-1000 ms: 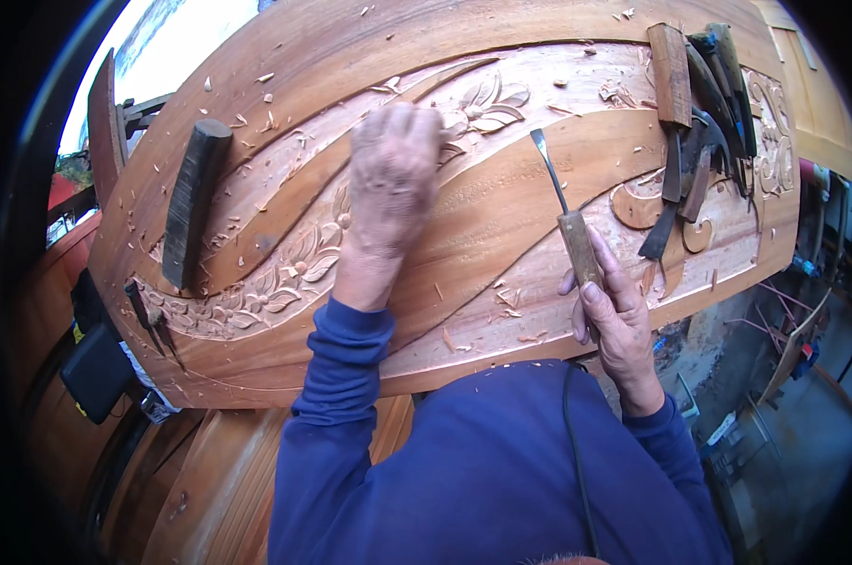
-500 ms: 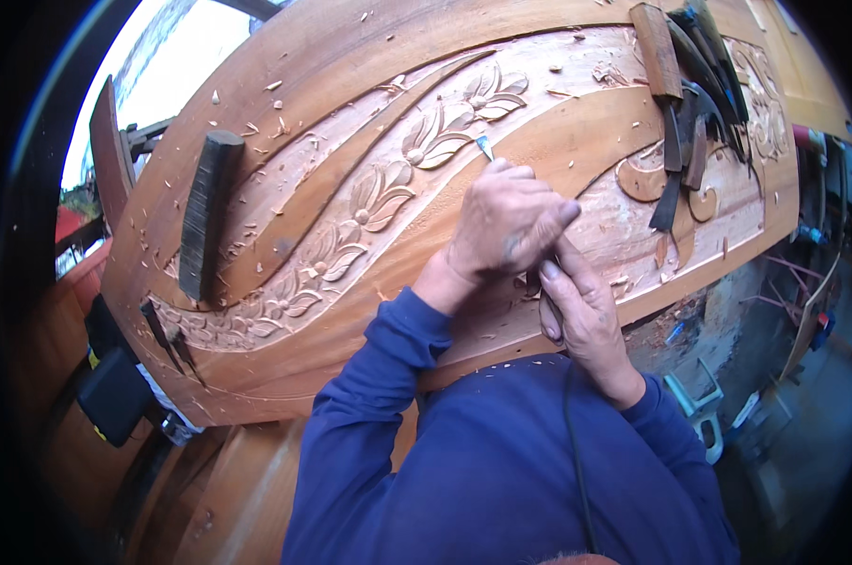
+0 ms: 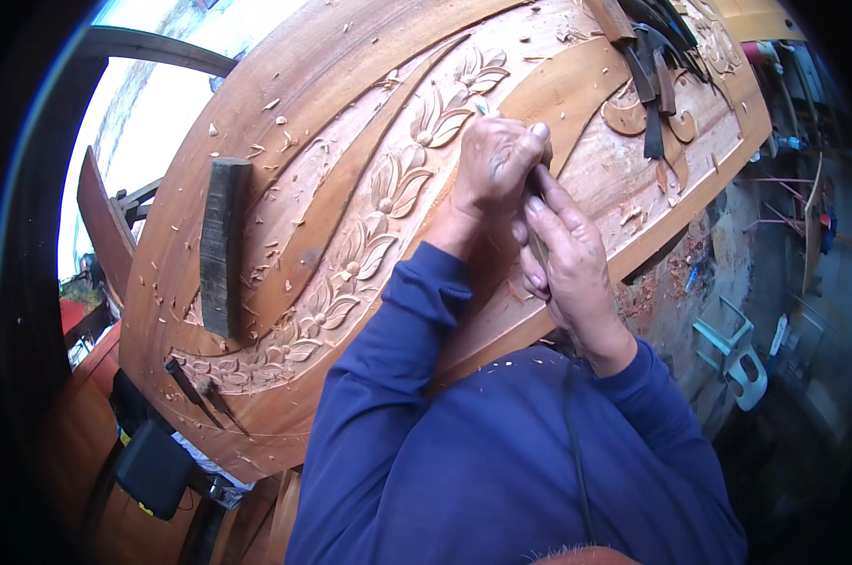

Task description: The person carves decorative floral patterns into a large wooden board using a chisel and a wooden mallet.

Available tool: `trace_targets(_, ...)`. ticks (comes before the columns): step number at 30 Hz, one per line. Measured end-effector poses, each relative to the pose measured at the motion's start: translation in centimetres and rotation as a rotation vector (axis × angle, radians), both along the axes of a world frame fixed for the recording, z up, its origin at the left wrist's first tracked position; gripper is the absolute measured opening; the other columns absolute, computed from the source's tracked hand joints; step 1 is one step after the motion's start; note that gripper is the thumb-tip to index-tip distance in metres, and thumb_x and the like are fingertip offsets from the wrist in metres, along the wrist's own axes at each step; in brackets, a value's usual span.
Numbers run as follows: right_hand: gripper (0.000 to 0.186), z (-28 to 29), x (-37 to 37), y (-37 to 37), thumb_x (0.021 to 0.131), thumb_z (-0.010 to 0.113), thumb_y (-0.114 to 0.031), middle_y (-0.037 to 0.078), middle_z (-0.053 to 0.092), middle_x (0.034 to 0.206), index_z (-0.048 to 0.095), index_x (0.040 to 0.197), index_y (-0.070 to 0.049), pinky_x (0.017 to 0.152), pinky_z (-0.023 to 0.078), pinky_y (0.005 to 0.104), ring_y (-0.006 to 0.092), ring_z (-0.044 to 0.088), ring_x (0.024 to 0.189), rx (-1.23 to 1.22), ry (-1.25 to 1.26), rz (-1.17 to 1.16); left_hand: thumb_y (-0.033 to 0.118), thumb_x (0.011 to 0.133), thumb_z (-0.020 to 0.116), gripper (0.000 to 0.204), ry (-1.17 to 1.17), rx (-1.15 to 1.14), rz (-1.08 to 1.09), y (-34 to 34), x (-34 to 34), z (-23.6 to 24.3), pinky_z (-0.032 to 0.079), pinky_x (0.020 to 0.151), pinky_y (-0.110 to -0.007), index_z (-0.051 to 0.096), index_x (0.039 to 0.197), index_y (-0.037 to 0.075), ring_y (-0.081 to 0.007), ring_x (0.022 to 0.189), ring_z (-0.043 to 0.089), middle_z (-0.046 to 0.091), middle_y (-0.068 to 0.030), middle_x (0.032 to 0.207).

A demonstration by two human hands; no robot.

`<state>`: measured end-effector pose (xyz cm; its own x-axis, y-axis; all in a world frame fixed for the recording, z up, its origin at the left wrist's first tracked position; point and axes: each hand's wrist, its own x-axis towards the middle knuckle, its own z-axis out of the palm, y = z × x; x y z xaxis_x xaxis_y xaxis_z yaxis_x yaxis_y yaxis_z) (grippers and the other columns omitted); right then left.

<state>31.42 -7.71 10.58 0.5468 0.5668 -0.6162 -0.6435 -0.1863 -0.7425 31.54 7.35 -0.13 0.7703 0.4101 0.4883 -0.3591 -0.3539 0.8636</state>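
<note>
My left hand (image 3: 501,165) is closed low around a carving chisel, resting by the raised plain band of a wooden panel (image 3: 284,56). Only a bit of the chisel's tip (image 3: 482,107) shows beyond the fist, beside a carved leaf flower (image 3: 438,122). My right hand (image 3: 569,259) grips the chisel's handle (image 3: 537,243) nearer my body, its fingers wrapped round it. Most of the shaft is hidden by both hands. A chain of carved flowers and leaves (image 3: 355,259) curves down the panel left of my hands.
A dark wooden block (image 3: 224,247) lies on the panel's left part. Slim carving tools (image 3: 192,391) rest at the lower left; several chisels and gouges (image 3: 642,71) cluster at upper right. Wood shavings are scattered about. A pale teal plastic chair (image 3: 732,353) stands at right on the floor.
The view has shifted, so the panel and tools appear moved. The chisel tip sits slightly farther along the flower chain, and my right-hand fingers have extended along the handle. Both hands keep their hold.
</note>
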Motion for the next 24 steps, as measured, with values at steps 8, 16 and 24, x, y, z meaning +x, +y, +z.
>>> trace_targets(8, 0.055, 0.8, -0.4, 1.2, 0.113, 0.053, -0.017, 0.002, 0.060, 0.088, 0.039, 0.164, -0.004, 0.042, 0.036, 0.0197, 0.0027, 0.043, 0.048, -0.032, 0.002, -0.086, 0.028, 0.104, 0.043, 0.050, 0.130, -0.081, -0.033, 0.3, -0.2, 0.6, 0.050, 0.061, -0.041, 0.066, 0.069, 0.000, -0.0323, 0.057, 0.064, 0.065, -0.0157, 0.063)
trace_targets(16, 0.053, 0.6, -0.1, 1.4, 0.113, 0.052, -0.016, 0.004, 0.060, 0.091, 0.041, 0.164, -0.005, 0.042, 0.035, 0.0188, 0.0025, 0.042, 0.049, -0.073, -0.026, -0.072, 0.015, 0.099, 0.061, 0.027, -0.155, 0.102, 0.099, 0.1, 1.0, -1.5, 0.046, 0.052, -0.045, 0.057, 0.072, 0.009, -0.0307, 0.053, 0.061, 0.060, -0.0083, 0.061)
trace_targets(24, 0.050, -0.9, -0.8, -1.1, 0.113, 0.055, -0.016, 0.004, 0.063, 0.089, 0.047, 0.160, -0.002, 0.044, 0.035, 0.0188, 0.0019, 0.042, 0.050, -0.041, -0.111, -0.083, 0.032, 0.102, 0.056, 0.046, 0.026, -0.002, -0.022, -0.5, -0.5, 0.7, 0.041, 0.065, -0.044, 0.060, 0.062, 0.010, -0.0314, 0.061, 0.056, 0.061, -0.0109, 0.062)
